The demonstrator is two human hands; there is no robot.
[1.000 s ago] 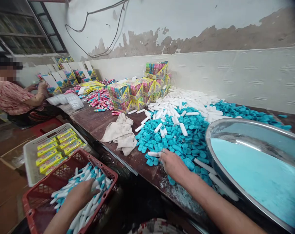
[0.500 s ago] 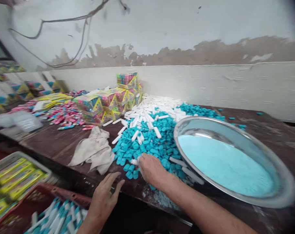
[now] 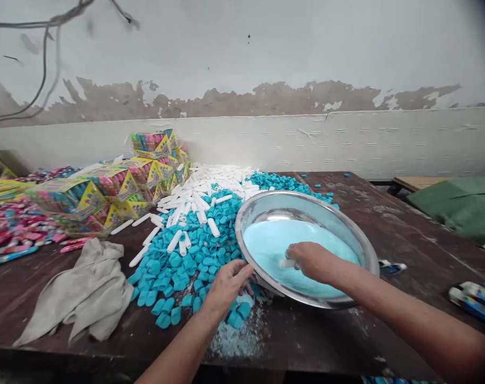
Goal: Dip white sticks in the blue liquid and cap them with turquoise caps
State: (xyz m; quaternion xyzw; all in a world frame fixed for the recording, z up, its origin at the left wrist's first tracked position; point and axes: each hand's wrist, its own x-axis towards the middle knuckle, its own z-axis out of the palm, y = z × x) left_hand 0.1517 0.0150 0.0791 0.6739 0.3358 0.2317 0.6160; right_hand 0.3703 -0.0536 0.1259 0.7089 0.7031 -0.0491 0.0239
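Observation:
My right hand is closed on a white plastic tube, which dips into pale blue powder. The powder lies in a wide steel basin. Beside the basin's left rim is my left hand, fingers apart and slightly bent, with nothing seen in it. Whether its fingertips touch the rim I cannot tell. Under and behind that hand spreads a heap of turquoise plastic caps. More white tubes are piled at the back of the heap, and a few lie on top of the caps.
Packed clear boxes with yellow printing stand stacked at the left. Pink and blue tubes lie beside them. A beige cloth rests on the brown table. Blue-and-white packs and a green cover are at the right.
My right hand has moved from the cap heap into the basin, with the white tube. My left hand has come over to the basin's left rim. The view has turned right.

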